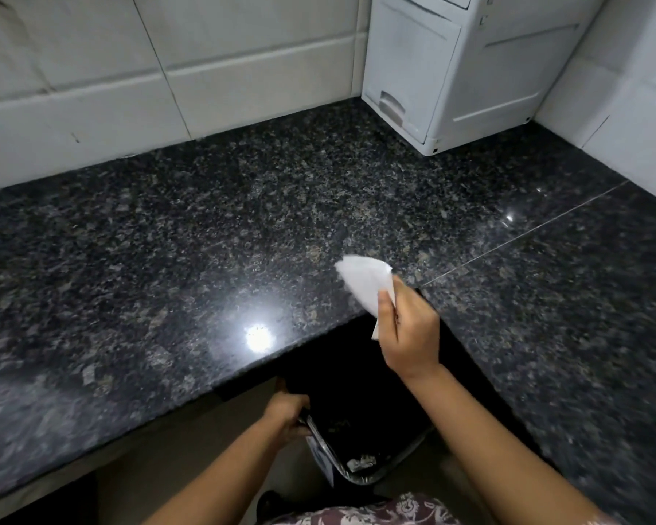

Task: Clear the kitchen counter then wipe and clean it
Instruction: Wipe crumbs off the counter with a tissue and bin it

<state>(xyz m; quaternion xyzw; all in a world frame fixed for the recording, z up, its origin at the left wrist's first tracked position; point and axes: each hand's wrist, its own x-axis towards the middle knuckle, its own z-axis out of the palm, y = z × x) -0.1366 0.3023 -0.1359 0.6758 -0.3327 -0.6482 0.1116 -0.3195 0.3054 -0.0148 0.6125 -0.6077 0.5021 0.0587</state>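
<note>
A dark speckled granite counter (pixel 205 240) runs in an L around the inner corner. My right hand (pixel 406 327) pinches a crumpled white tissue (pixel 364 282) just above the counter's front edge near that corner. Below the edge, my left hand (pixel 286 414) grips the rim of a black bin (pixel 356 441) held under the counter lip. Bits of crumpled waste lie in the bottom of the bin.
A white appliance (pixel 451 70) stands on the counter at the back right corner. White tiled walls (pixel 167 51) close off the back and right sides. A seam (pixel 527 233) crosses the right counter section.
</note>
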